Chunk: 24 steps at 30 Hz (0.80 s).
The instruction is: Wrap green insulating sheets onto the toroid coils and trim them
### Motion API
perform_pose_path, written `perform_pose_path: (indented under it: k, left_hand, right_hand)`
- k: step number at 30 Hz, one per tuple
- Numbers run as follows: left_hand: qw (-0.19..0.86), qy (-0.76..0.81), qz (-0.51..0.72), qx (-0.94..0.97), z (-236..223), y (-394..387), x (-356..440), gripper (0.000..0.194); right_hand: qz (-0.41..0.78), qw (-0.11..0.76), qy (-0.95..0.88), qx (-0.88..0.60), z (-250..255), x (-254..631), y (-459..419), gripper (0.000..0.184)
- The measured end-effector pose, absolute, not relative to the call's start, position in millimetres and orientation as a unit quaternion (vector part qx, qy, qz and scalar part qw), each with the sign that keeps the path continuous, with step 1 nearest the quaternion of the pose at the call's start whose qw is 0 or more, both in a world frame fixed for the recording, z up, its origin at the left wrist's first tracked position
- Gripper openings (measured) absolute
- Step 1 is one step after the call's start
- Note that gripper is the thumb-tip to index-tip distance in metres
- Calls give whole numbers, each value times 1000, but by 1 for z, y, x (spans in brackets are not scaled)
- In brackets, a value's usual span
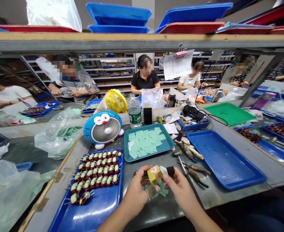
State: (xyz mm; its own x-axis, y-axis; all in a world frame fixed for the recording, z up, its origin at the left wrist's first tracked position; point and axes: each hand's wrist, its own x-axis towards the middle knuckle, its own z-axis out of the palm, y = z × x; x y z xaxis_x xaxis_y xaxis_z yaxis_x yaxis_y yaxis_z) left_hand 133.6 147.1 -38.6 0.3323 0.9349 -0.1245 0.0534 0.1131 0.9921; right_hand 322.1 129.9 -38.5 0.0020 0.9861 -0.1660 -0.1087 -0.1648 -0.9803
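Note:
My left hand is closed around a small yellow block, held up above the near part of the bench. A greenish-brown wrap covers the tip of its thumb. My right hand is closed at the block's right side, with a small whitish piece at its fingertips and something black by its index finger. Which of these the right fingers grip is partly hidden. Under both hands lie loose pale green slips. To the left, a blue tray carries rows of small dark red and cream wound coils.
A teal tray of pale green slips stands ahead, beside a blue cartoon fan and a water bottle. Pliers and a thin rod lie right of my hands, before another blue tray. Several co-workers sit across the bench.

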Motion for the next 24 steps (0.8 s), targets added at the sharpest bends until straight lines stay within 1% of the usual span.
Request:
perform_pose_path:
  k: [3, 5, 8, 10, 14, 18, 21, 24]
  left_hand:
    - [491, 477, 351, 639, -34, 144, 135, 64]
    - [430, 481, 347, 681, -33, 142, 134, 61]
    - [394, 479, 351, 701, -35, 142, 133, 58]
    - [422, 482, 365, 675, -39, 142, 132, 59]
    - [521, 466, 403, 590, -43, 145, 131, 64]
    - [635, 415, 447, 475, -34, 148, 129, 65]
    - [727, 374, 442, 369, -24, 149, 125, 62]
    - [783, 363, 412, 291, -17, 148, 120, 60]
  right_hand:
    - [599, 483, -397, -500, -43, 313, 133, 45]
    - [620, 487, -378, -486, -45, 311, 135, 45]
    - [645, 497, -353, -460, -45, 310, 136, 41]
    - [656, 506, -340, -444, -45, 309, 135, 39]
    - [670, 522, -328, -414, -46, 308, 133, 39]
    - [678, 527, -324, -397, -46, 315, 132, 39]
    - [680, 525, -348, -376, -46, 323, 131, 39]
    - [669, 525, -393, -350, -45, 331, 131, 38]
